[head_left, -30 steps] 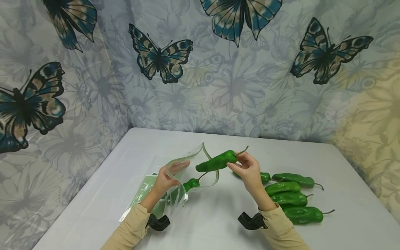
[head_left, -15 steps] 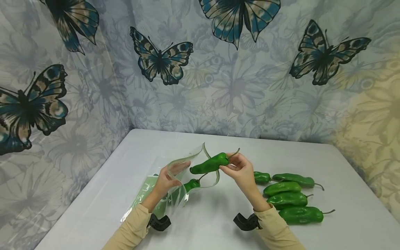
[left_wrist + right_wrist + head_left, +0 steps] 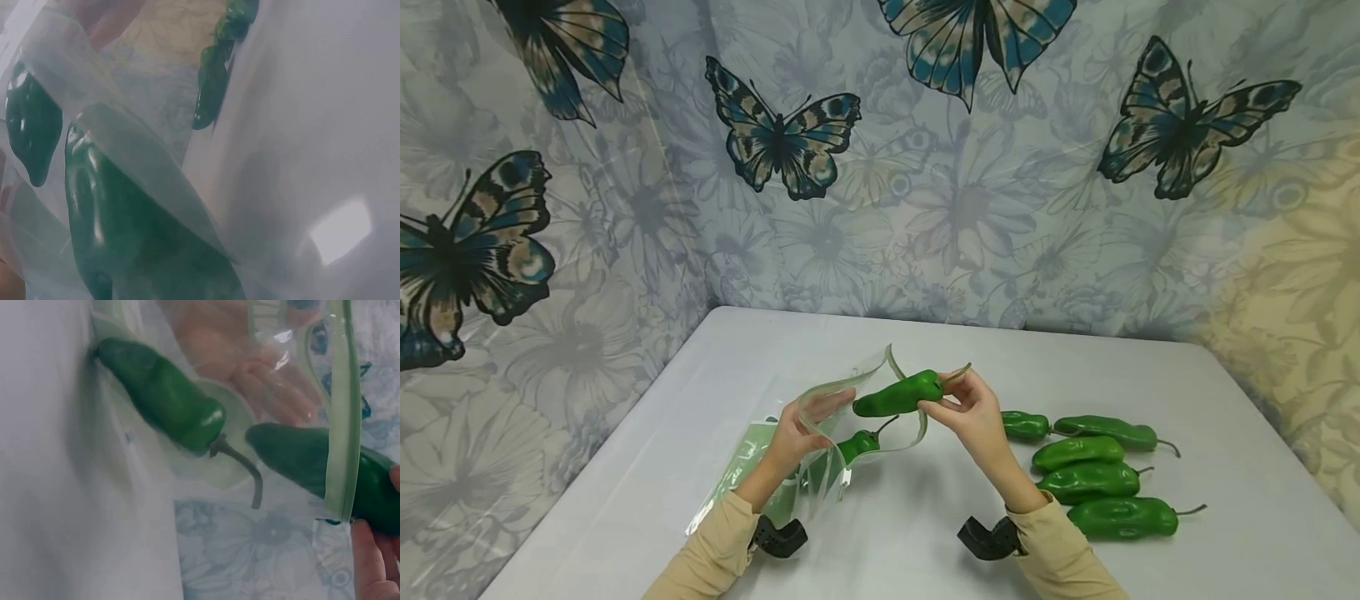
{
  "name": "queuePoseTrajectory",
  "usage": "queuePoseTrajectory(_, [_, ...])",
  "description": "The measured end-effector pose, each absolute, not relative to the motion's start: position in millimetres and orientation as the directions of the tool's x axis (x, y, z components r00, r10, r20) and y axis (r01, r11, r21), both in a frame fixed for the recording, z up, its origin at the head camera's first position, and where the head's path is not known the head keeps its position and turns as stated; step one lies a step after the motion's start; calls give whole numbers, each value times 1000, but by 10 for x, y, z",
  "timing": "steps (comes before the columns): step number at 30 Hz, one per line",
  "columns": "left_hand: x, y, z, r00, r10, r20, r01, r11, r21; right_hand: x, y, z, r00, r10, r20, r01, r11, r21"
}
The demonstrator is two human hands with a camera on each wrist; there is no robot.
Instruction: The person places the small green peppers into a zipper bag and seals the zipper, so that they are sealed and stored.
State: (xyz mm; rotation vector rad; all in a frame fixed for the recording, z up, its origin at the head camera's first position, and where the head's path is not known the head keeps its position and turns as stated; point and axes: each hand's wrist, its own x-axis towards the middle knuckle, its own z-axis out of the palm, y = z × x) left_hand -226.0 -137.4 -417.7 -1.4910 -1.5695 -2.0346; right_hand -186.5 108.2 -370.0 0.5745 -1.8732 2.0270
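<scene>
My left hand (image 3: 797,429) holds a clear zip bag (image 3: 827,386) by one side of its mouth, which gapes toward the right. One green pepper (image 3: 859,446) lies inside, its curved stem pointing to the mouth; through the plastic it looks large in the left wrist view. My right hand (image 3: 973,412) pinches a second green pepper (image 3: 895,396) near its stem end. In the right wrist view this pepper's tip is past the green zip strip (image 3: 342,425), inside the bag, while its stem end stays outside. The fingers of my left hand show through the plastic there.
Several green peppers (image 3: 1090,481) lie grouped on the white table (image 3: 1240,467) to the right of my right hand. Flat green-and-clear packaging (image 3: 745,458) lies under and beside my left forearm. A butterfly-patterned wall covering (image 3: 955,217) stands behind the table.
My right hand has moved left with its pepper, bringing the tip further into the bag's mouth. The left hand and bag have stayed nearly still.
</scene>
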Motion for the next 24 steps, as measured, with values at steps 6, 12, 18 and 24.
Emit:
queuePoseTrajectory(6, [-2256,-1370,-4176,-505,415,757,631,-421,652,-1866,1075,-3694,-917,-61,394,-392,-44,-919])
queuePoseTrajectory(12, [-2259,-1364,-4171,-507,420,753,627,-420,657,-1863,1077,-3698,-916,-71,395,-398,29,-917])
queuePoseTrajectory(18, [-2254,-1363,-4179,-505,435,745,614,-425,665,-1861,1079,-3707,-917,-68,394,-397,46,-917])
queuePoseTrajectory(24, [-2257,-1368,-4183,-507,424,750,637,-402,658,-1846,1043,-3689,-897,-62,438,-441,46,-897])
